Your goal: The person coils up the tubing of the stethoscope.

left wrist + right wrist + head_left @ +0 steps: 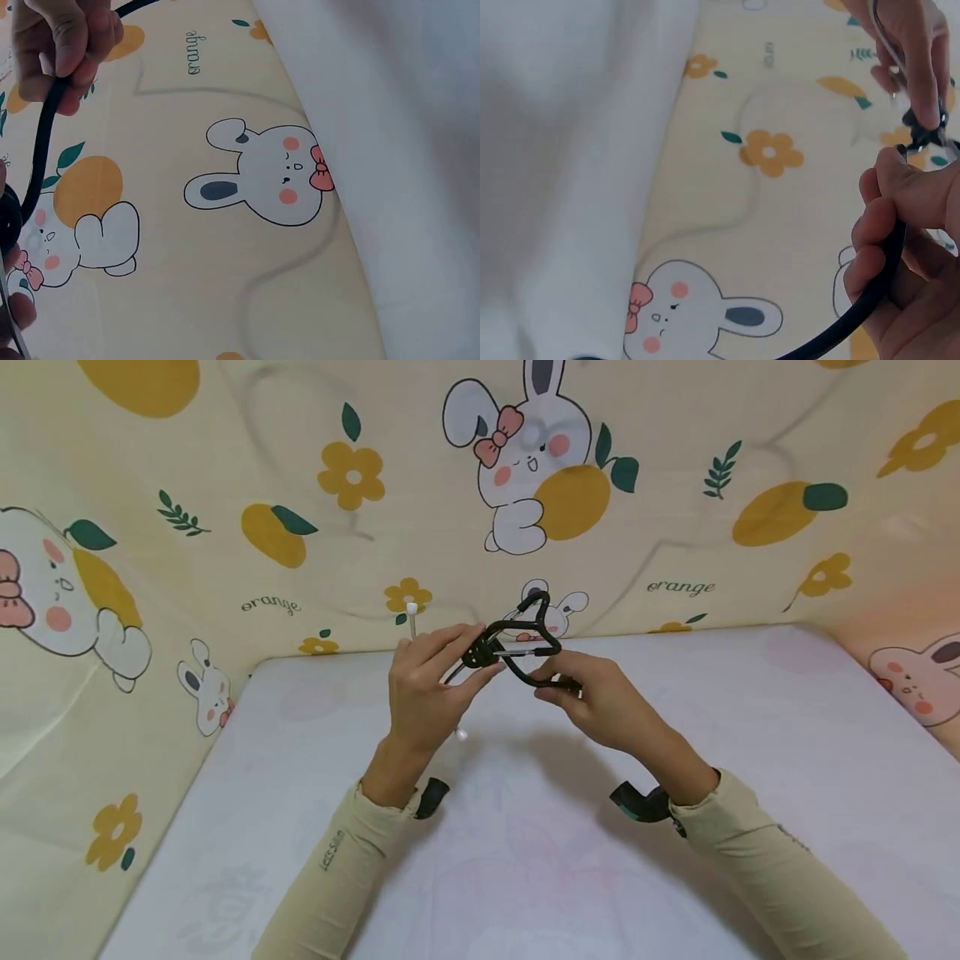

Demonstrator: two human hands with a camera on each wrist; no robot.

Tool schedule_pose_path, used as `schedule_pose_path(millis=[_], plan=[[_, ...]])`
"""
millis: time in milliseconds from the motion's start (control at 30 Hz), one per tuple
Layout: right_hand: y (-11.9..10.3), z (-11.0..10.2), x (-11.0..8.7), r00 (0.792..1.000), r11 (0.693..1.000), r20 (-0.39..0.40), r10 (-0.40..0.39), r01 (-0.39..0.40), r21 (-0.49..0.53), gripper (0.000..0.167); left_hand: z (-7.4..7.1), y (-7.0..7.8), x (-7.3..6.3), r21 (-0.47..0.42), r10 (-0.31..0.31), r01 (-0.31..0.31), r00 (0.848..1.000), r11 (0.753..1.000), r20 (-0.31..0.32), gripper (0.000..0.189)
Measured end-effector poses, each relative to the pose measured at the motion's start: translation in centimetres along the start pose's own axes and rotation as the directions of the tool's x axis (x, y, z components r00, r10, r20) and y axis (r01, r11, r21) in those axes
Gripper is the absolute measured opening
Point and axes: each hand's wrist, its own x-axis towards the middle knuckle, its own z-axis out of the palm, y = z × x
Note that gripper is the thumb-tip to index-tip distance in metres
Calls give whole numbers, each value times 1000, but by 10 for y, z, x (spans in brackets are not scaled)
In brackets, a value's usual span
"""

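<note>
A stethoscope is held up in the air between both hands, its black tubing (536,681) wound in a bunched coil (480,652) around the metal ear tubes. My left hand (427,681) pinches that coil between thumb and fingers. White ear tips (412,608) stick out beyond the left hand, one above and one below it. The forked end of the tubing (551,639) points right. My right hand (592,693) grips a length of tubing to the right of the coil. In the right wrist view, tubing (881,281) runs through the curled fingers. The chest piece is hidden.
Below the hands lies a table with a white cover (510,877). A cream backdrop (420,543) printed with rabbits, flowers and oranges stands behind and at both sides. Dark wrist-worn devices (641,802) show near both cuffs.
</note>
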Motion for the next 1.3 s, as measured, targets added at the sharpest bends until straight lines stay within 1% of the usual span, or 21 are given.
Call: schedule_pose_path(millis=[100, 233, 333, 500, 600, 700, 800, 900, 967, 1033, 1167, 1233, 1300], plan=[[-2, 2, -1, 999, 999, -15, -49, 49, -5, 13, 0, 1, 1, 41, -40, 39, 999, 998, 23, 47], [-6, 3, -2, 996, 995, -16, -87, 86, -40, 15, -1, 1, 0, 114, -93, 85, 994, 990, 62, 45], [-10, 4, -2, 994, 992, -26, -110, 108, -69, 15, -1, 0, 0, 159, -113, 100, 991, 982, 77, 43], [-15, 4, -4, 991, 988, -45, -128, 124, -87, 14, -1, -2, -1, 231, -146, 120, 984, 966, 98, 43], [-17, 4, -5, 992, 988, -21, -122, 120, -97, 13, 0, -4, -1, 238, -171, 138, 978, 961, 122, 45], [-17, 5, -5, 995, 989, 8, -103, 103, -102, 13, 0, -4, -1, 208, -200, 171, 971, 963, 129, 46], [-18, 6, -5, 996, 990, 18, -89, 90, -108, 15, 0, -4, -2, 189, -222, 196, 967, 962, 128, 47], [-18, 6, -5, 996, 989, 20, -87, 88, -117, 18, 0, -5, -3, 193, -236, 208, 962, 959, 136, 47], [-15, 6, -5, 997, 988, 10, -73, 74, -139, 20, 0, -5, -4, 206, -243, 211, 959, 956, 145, 47], [-12, 4, -4, 999, 987, -15, -41, 38, -158, 22, 0, -6, -4, 216, -251, 216, 957, 952, 147, 47], [-4, -2, -1, 995, 982, -64, 79, -89, -164, 24, -1, -8, -5, 224, -249, 213, 957, 951, 148, 45], [-2, -5, 0, 990, 980, -62, 128, -136, -148, 25, 0, -9, -5, 228, -241, 203, 958, 952, 152, 45], [0, -7, 1, 987, 976, -49, 156, -161, -147, 25, 0, -10, -6, 239, -231, 191, 960, 952, 155, 45]])
